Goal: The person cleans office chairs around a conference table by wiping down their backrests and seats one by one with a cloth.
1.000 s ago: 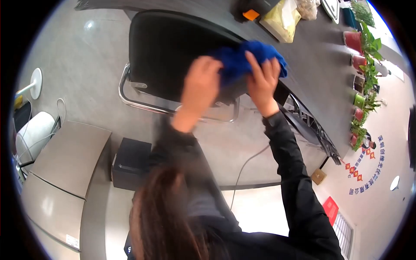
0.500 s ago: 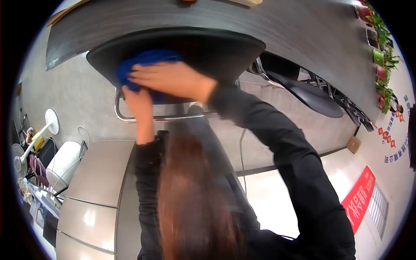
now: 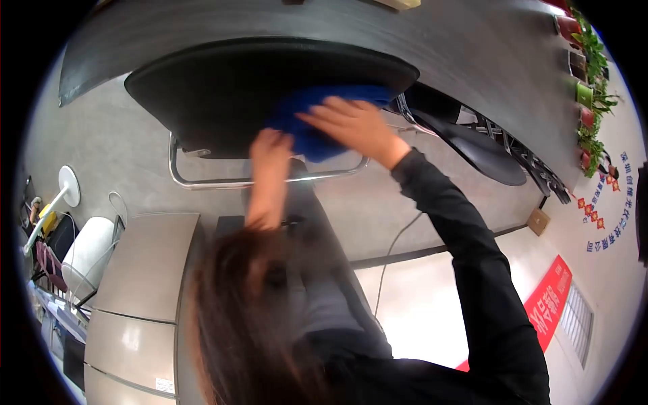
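Note:
A bunched blue cloth lies against the black chair panel, toward its right side. My right hand presses the cloth from above, fingers long over it and gripping it to the surface. At the cloth's lower left edge, my left hand has its fingers curled in; they appear closed on the cloth's edge, though motion blurs them. A chrome tube of the chair frame runs beneath my left wrist.
A long dark table stretches behind the chair. To the right stands another black chair, with potted plants beyond. Grey cabinets and a white fan are on the left. A cable hangs near my right arm.
Both hands and the blue cloth have moved rightward across the black chair panel, from its left part to its right part. My head view has shifted slightly.

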